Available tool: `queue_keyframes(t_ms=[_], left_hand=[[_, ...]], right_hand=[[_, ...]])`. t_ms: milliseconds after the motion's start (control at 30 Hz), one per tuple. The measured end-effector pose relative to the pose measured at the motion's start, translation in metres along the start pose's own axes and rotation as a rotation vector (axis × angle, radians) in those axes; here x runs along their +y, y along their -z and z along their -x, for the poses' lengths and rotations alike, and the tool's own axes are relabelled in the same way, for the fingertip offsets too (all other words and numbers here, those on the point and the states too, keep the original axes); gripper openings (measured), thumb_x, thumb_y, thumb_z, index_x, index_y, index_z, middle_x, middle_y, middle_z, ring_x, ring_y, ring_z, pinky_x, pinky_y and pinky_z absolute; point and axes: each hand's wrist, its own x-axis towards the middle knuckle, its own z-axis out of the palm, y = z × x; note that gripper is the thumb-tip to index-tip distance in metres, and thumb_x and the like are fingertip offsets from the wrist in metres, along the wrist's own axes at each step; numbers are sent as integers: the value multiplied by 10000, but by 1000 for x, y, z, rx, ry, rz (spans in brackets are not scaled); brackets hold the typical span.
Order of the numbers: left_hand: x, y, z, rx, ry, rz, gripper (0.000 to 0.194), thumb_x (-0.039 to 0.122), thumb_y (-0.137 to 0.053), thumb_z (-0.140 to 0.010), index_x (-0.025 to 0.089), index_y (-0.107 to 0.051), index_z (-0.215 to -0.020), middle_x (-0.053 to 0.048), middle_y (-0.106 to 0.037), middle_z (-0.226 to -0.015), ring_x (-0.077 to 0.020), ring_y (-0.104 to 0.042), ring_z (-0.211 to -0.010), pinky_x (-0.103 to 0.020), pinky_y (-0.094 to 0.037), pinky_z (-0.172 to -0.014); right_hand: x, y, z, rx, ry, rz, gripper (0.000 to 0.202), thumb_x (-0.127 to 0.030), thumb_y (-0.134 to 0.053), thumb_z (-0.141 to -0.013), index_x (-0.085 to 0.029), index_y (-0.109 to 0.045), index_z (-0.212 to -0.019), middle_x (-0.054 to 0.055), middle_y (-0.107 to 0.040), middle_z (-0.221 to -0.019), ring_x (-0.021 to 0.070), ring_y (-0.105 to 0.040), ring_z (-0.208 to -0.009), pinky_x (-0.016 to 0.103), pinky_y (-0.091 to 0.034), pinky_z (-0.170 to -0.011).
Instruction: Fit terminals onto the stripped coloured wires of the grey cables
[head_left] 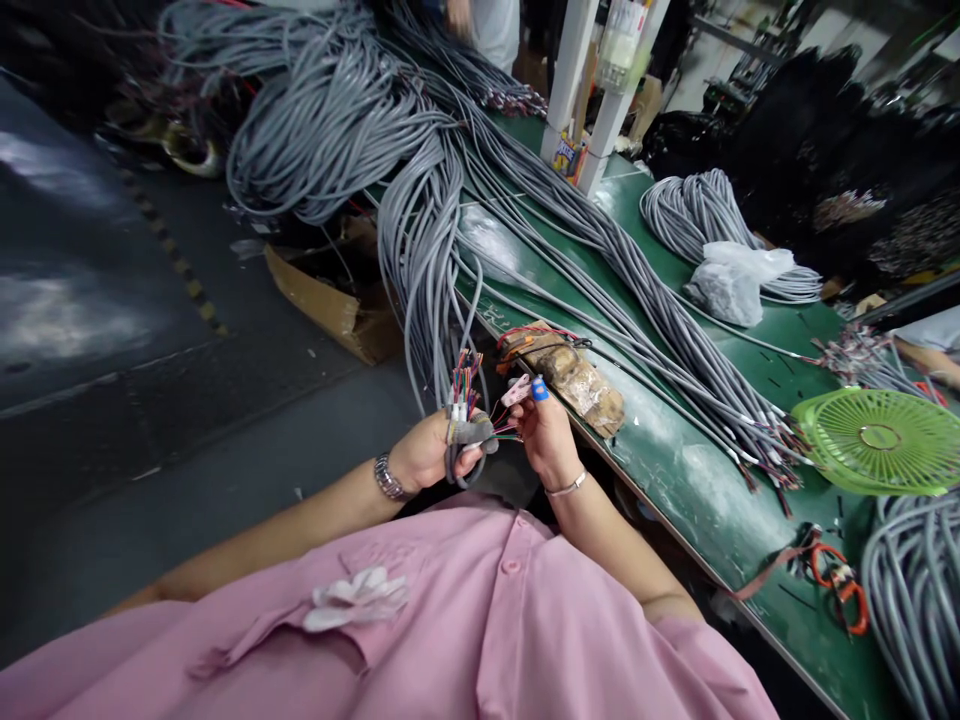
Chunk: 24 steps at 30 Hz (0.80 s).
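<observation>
Near my waist, my left hand (429,452) is closed around a small bundle of grey cables (460,465). Their stripped ends fan upward into thin multicoloured wires (466,375). Grey covering (472,432) shows on the left fingers over the bundle. Just to the right, my right hand (549,440) has its fingers pinched at a few thin loose wires (507,432) running from that bundle. A blue wrap (538,388) covers the right thumb tip. Beside it is a small pink-and-white patterned piece (516,390); whether it is held or wrapped on a finger, I cannot tell.
Long grey cables (592,240) lie along the green table (675,470). A tape-covered block (585,385) sits at its near edge. To the right are a green fan (877,437) and orange-handled scissors (840,590). A cardboard box (322,305) stands below; another person's arm (926,360) shows far right.
</observation>
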Motion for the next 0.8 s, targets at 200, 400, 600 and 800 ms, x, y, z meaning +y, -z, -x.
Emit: queue_keyframes(t_ms=[200,400,600,800], left_hand=[[5,6,-7,-61,12,53,224,325,-742,-625,127,-643,-660,-2,-526,-382,-88,-422,-285,-187,-311,-306],[0,11,-17,-113,66,37,200,304,-725,-653,119,-655,-677,3,-519,-387,-89,-427,-284,-189,-322,-308],[-3,9,-21,-88,104,3,210,312,-726,-658,124,-634,-647,-4,-528,-386,-82,-410,-277,-186,-309,-304],[-1,2,-5,0,39,-17,292,408,-734,-646,140,-617,-650,-14,-536,-372,-95,-424,-274,-193,-311,-303]], right_hand=[[2,1,-4,-45,-33,-29,444,-590,-659,-762,-171,-671,-910,18,-631,-801,85,-513,-607,197,-472,-544],[5,-4,-11,-49,-59,-133,443,-584,-714,-718,-179,-672,-891,1,-611,-746,90,-507,-604,187,-452,-536],[8,-7,-11,42,-32,-92,439,-606,-698,-720,-184,-638,-823,-2,-607,-708,95,-487,-564,206,-445,-529],[3,-2,-4,-58,-144,-116,555,-730,-558,-746,-193,-632,-863,27,-649,-800,117,-546,-622,231,-473,-553]])
